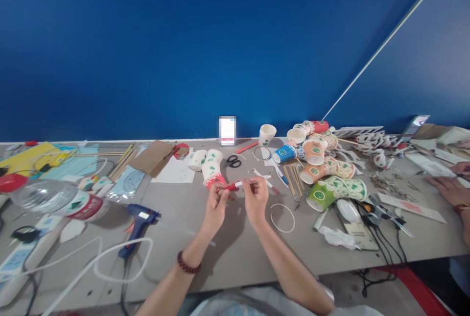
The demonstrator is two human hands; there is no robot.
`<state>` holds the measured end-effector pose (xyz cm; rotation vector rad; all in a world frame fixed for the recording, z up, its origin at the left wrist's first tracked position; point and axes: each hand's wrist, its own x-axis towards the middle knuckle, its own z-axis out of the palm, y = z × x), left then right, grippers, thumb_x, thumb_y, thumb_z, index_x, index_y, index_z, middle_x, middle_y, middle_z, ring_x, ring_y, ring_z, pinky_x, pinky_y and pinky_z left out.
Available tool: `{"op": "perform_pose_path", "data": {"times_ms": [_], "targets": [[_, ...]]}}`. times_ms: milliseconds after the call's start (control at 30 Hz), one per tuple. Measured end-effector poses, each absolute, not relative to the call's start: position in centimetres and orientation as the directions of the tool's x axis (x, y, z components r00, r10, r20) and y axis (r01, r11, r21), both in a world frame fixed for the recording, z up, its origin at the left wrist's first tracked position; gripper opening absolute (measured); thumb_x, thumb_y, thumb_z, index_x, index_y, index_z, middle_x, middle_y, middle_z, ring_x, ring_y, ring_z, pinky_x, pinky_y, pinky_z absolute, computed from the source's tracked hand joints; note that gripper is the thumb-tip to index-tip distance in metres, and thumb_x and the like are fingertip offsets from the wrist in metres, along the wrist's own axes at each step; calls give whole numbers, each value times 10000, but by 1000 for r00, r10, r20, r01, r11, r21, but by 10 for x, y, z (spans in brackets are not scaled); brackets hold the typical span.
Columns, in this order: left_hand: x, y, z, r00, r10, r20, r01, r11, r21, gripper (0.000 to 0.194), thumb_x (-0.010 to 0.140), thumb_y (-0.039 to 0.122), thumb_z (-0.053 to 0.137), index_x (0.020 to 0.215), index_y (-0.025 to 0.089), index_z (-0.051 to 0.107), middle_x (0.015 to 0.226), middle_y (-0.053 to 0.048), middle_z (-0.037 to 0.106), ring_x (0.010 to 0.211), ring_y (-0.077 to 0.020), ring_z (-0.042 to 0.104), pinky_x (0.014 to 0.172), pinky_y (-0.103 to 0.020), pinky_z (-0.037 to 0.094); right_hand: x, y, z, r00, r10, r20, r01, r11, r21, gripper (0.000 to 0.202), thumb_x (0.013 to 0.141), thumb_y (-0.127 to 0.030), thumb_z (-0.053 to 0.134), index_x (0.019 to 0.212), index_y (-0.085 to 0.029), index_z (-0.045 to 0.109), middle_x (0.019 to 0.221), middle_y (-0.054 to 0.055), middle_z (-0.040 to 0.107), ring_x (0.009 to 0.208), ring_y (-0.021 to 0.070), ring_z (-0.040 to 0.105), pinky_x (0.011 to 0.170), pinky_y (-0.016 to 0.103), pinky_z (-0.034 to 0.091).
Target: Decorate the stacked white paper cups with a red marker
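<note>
Above the table's middle, my left hand point(216, 206) pinches the red end of a red-and-white marker point(235, 185). My right hand point(256, 198) has its fingers closed around the white end of the same marker. Just behind my left hand lie joined paper cups point(212, 161), white with green leaf prints and a red cup at the near end. Another white cup point(198, 159) touches them on the left. Black-handled scissors point(233, 161) rest to the right of the cups. A white ring point(282, 218) lies to the right of my right wrist.
Joined, patterned cups point(323, 193) pile up at the right, near wooden sticks point(293, 179). A blue glue gun point(139, 225), a plastic bottle point(62, 198) and a power strip point(27, 252) occupy the left. A lit phone point(227, 131) stands against the wall. Another person's hand point(446, 188) is far right.
</note>
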<state>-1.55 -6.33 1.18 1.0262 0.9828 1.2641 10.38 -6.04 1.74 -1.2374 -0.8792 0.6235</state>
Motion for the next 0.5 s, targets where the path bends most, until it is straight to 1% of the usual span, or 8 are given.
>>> {"op": "perform_pose_path", "data": {"times_ms": [133, 267, 300, 400, 500], "targets": [[-16, -64, 15, 12, 1000, 12, -188, -10, 982, 418, 805, 604, 615, 918, 217, 503, 957, -58, 693, 887, -220, 680, 704, -339, 540, 101, -62, 21, 504, 846, 175, -50, 231, -972, 284, 804, -430, 678, 820, -211, 497, 649, -50, 573, 515, 102, 548, 491, 235, 467], [-18, -65, 21, 28, 1000, 0, -148, 4, 989, 371, 800, 556, 642, 894, 218, 523, 898, -34, 695, 695, -178, 657, 683, -341, 536, 99, -63, 22, 481, 861, 165, -94, 237, -967, 300, 812, -447, 672, 828, -217, 481, 652, -49, 588, 498, 101, 556, 499, 247, 487], [-18, -66, 22, 28, 1000, 2, -141, 2, 990, 356, 798, 538, 651, 890, 216, 532, 879, -34, 697, 675, -179, 652, 673, -340, 531, 99, -62, 21, 478, 864, 158, -99, 231, -968, 305, 812, -454, 670, 824, -219, 476, 648, -52, 583, 489, 101, 553, 496, 249, 487], [-20, -67, 23, 53, 998, 30, -96, -25, 995, 286, 818, 469, 656, 916, 212, 576, 862, -54, 711, 742, -202, 664, 664, -321, 508, 101, -60, 20, 441, 884, 152, -106, 220, -970, 298, 831, -468, 640, 808, -222, 473, 622, -57, 561, 494, 111, 558, 512, 258, 494], [-24, -64, 23, 38, 999, 29, -56, -26, 998, 257, 812, 425, 676, 936, 208, 616, 862, -59, 719, 787, -206, 674, 674, -300, 492, 105, -59, 20, 315, 934, 170, -131, 220, -967, 220, 885, -434, 544, 845, -220, 516, 637, -42, 579, 526, 125, 580, 553, 273, 511]]}}
